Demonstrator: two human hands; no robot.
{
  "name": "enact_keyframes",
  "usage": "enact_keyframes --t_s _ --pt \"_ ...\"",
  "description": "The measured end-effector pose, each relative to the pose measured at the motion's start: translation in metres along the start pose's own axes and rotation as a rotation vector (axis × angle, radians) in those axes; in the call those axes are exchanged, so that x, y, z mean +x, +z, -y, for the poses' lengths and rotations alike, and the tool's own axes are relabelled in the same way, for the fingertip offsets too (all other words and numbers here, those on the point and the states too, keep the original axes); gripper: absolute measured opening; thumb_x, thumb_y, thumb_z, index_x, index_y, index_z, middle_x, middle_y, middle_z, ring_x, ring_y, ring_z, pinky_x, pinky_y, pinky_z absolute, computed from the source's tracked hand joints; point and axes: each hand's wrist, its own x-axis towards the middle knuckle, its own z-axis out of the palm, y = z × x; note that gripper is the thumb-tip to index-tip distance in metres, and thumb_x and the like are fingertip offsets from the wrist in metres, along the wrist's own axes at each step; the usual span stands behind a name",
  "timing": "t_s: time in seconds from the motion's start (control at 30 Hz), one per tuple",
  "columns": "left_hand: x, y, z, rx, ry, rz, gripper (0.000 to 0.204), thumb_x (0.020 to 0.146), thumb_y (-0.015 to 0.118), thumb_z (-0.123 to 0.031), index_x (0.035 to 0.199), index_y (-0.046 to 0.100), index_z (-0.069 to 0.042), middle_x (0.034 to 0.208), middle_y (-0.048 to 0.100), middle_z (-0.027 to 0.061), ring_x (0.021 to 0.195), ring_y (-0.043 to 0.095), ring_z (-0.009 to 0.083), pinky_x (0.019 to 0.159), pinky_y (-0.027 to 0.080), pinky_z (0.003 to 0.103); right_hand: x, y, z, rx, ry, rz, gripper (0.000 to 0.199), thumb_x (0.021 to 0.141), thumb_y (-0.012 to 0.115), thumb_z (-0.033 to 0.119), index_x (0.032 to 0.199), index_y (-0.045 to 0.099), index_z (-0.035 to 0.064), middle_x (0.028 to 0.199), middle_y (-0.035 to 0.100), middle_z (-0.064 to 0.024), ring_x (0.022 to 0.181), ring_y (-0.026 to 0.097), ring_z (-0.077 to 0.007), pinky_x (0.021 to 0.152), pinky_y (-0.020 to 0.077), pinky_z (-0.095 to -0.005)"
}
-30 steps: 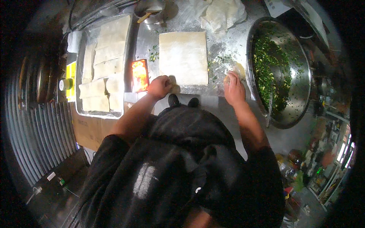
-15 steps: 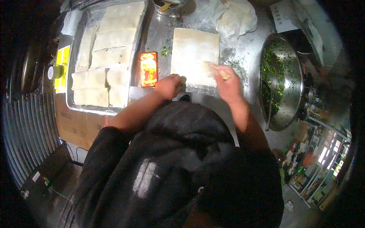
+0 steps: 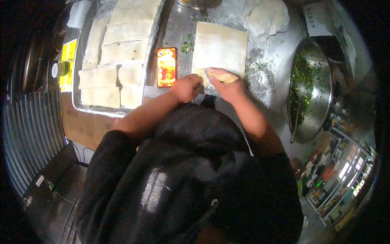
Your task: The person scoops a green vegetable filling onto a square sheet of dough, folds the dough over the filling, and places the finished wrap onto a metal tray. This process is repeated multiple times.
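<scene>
A pale rectangular dough sheet [image 3: 219, 46] lies on the floured metal table [image 3: 270, 57] in front of me. My right hand [image 3: 228, 86] is closed around a brush [image 3: 222, 76] with a pale yellowish handle. Its bristle end sits low over the near edge of the sheet, close to the left hand. Beside the sheet's near-left corner, my left hand [image 3: 187, 88] is curled with its fingers pressed together. Whatever it pinches, if anything, is hidden.
To the left, a metal tray [image 3: 148, 53] holds several dough sheets. A phone [image 3: 167, 67] with a lit red-yellow screen lies between tray and sheet. At right stands a large metal bowl [image 3: 321, 107] with chopped greens. A crumpled whitish cloth or sheet [image 3: 266, 18] lies far right.
My right hand has swept the brush leftward and nearer, from the sheet's right side to its near edge by the left hand. The whole view has shifted slightly.
</scene>
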Motion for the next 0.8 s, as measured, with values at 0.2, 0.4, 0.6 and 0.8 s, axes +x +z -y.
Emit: enact_keyframes --t_s 0.2,0.4,0.6,0.8 --pt "0.001 0.0 0.001 0.026 0.007 -0.029 0.019 0.09 0.067 -0.018 0.106 0.062 -0.009 0.101 0.065 0.0152 0.101 0.064 0.0379 0.084 0.054 0.047 -0.001 -0.061 -0.027 -0.164 0.046 -0.359 0.026 0.091 0.071 0.016 0.115 0.075 0.0066 0.105 0.077 -0.0135 0.095 0.075 -0.0225 0.084 0.0579 -0.0337" --pt "0.005 -0.001 -0.003 0.006 -0.039 0.01 0.02 0.09 0.066 -0.019 0.108 0.063 -0.01 0.101 0.066 0.015 0.099 0.065 0.0385 0.084 0.054 0.047 -0.012 -0.023 -0.024 -0.23 0.095 -0.139 0.029 0.095 0.068 0.021 0.119 0.072 0.0046 0.11 0.076 -0.0117 0.105 0.072 -0.0206 0.092 0.0556 -0.0332" --pt "0.005 0.001 -0.002 0.026 -0.006 -0.059 0.02 0.094 0.063 -0.024 0.108 0.063 -0.01 0.098 0.066 0.0158 0.095 0.065 0.0393 0.081 0.054 0.048 0.015 -0.068 -0.042 -0.023 -0.073 -0.375 0.026 0.092 0.07 0.021 0.115 0.075 0.0079 0.098 0.077 -0.0137 0.083 0.075 -0.0276 0.078 0.0597 -0.0391" --pt "0.005 0.0 -0.004 0.036 -0.035 -0.035 0.023 0.096 0.062 -0.025 0.114 0.064 -0.011 0.1 0.066 0.0171 0.095 0.065 0.0407 0.081 0.054 0.049 0.043 -0.032 -0.009 -0.123 0.1 0.285 0.034 0.092 0.074 0.023 0.124 0.072 0.0101 0.121 0.073 -0.0136 0.111 0.07 -0.0226 0.095 0.0538 -0.0345"
